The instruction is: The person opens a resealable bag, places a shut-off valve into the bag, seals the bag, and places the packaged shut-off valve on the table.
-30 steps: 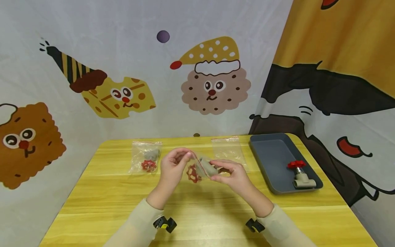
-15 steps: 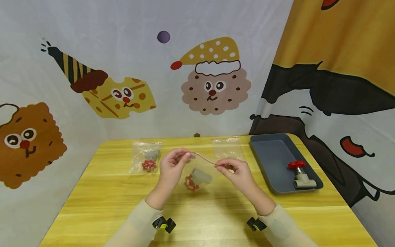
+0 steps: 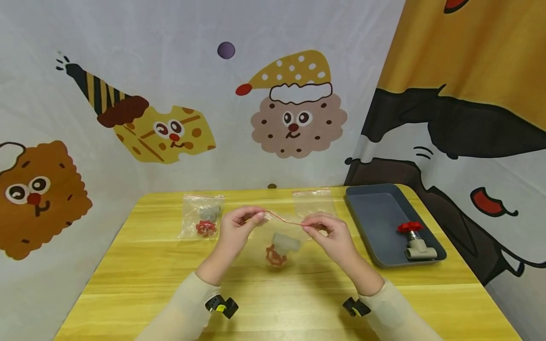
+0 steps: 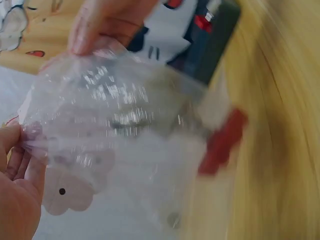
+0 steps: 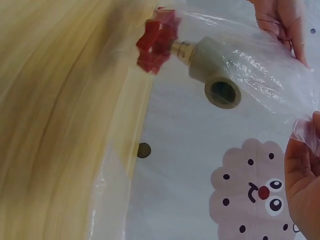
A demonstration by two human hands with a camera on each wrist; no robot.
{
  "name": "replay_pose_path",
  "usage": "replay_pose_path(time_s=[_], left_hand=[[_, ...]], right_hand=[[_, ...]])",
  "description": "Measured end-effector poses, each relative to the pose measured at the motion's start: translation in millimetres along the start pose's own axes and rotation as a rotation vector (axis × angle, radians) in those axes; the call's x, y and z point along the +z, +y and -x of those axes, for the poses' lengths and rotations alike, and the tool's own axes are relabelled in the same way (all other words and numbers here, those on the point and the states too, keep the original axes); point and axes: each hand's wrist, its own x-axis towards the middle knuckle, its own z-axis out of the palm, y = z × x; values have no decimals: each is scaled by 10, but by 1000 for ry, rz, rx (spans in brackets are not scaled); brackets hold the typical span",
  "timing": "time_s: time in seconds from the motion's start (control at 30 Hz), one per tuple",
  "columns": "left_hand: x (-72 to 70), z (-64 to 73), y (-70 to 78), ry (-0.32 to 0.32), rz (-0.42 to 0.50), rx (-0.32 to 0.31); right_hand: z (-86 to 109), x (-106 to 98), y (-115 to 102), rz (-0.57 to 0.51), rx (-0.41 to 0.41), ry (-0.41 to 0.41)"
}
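A clear zip bag [image 3: 257,239] with a red seal line hangs between the two hands above the table. Inside it lies a valve [image 5: 207,59], a grey-beige pipe tee with a brass neck and a red handwheel [image 5: 158,41]. My left hand [image 3: 237,229] pinches the bag's top edge at its left end between thumb and fingers. At the right end of that edge, my right hand [image 3: 327,233] pinches the plastic the same way. The seal line sags a little between them. Whether the seal is parted cannot be told.
To the left on the wooden table [image 3: 170,293] lies another zip bag [image 3: 201,217] holding a valve. A flat zip bag [image 3: 314,202] lies behind the right hand. On the right, a grey tray [image 3: 375,213] holds an unbagged valve [image 3: 417,244]. A printed cloth [image 3: 239,175] hangs behind.
The right hand has moved from the bag's side to the right end of its top edge. The bag has been spread out, and the valve inside now hangs lower.
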Motion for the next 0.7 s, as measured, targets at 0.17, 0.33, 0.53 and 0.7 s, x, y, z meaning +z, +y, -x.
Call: replay_pose_path(time_s=[0.17, 0.33, 0.53, 0.7], left_hand=[[-74, -5, -34, -18, -288, 140], [-136, 0, -57, -24, -534, 312], [-166, 17, -42, -72, -700, 372], [-144, 25, -23, -121, -627, 340]], right_hand=[[-16, -5, -5, 10, -42, -4], [-29, -3, -22, 10, -68, -7], [-48, -21, -53, 26, -78, -2], [-50, -44, -51, 21, -48, -11]])
